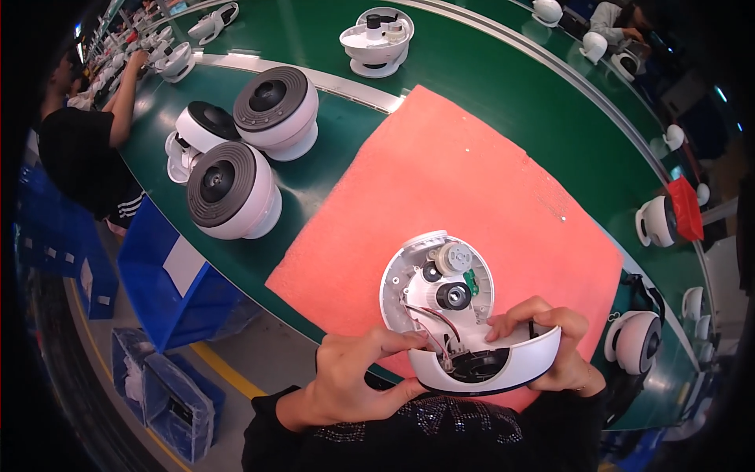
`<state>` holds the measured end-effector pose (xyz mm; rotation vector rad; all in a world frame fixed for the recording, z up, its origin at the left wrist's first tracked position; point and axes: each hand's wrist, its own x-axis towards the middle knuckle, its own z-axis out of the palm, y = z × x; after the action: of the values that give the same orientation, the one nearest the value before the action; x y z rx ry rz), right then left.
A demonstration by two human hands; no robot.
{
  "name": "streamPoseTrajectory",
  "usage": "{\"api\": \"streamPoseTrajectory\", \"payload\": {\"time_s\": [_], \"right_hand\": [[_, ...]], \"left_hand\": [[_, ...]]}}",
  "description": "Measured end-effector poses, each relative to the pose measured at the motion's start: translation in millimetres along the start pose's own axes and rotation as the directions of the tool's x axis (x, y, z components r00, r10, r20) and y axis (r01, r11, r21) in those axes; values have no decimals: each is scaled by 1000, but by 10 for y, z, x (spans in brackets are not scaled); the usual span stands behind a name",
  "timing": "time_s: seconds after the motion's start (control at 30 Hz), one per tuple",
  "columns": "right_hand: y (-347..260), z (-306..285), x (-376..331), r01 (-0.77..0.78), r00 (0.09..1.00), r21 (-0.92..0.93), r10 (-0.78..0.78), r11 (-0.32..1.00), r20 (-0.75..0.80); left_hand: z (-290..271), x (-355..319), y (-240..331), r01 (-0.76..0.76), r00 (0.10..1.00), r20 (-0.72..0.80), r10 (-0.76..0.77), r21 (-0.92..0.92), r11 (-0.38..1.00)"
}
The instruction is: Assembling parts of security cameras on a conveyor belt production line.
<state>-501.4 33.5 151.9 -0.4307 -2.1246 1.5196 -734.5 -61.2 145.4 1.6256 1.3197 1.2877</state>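
Note:
My left hand (355, 376) pinches the left edge of a curved white plastic shell (523, 363), its thumb below the rim and fingertips close to thin wires. Around the shell's right side, the fingers of my right hand (568, 350) are wrapped. A black round part (481, 365) shows inside the shell. Red and dark wires (442, 316) run from the shell to an open round white housing (393, 291) just beyond it. That housing holds a silver motor (454, 258), a black cylindrical part (453, 296) and a small green circuit board (471, 282). It rests on a pink foam mat (472, 173).
White fan-like units with grey ringed fronts (271, 110) stand left of the mat on the green table (314, 185). Beyond, a green conveyor (487, 59) carries a part-built unit (376, 49). Blue bins (157, 275) sit lower left. Another person (79, 149) works at far left.

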Motion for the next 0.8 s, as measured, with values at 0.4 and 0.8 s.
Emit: {"api": "streamPoseTrajectory", "payload": {"time_s": [0.4, 0.8], "right_hand": [[-111, -112, 97, 77, 991, -139, -91, 987, -94], [-416, -126, 326, 46, 997, -270, -62, 962, -50]], "left_hand": [[-68, 59, 71, -93, 993, 80, 91, 27, 995], [0, 32, 106, -92, 996, 19, 91, 67, 993]]}}
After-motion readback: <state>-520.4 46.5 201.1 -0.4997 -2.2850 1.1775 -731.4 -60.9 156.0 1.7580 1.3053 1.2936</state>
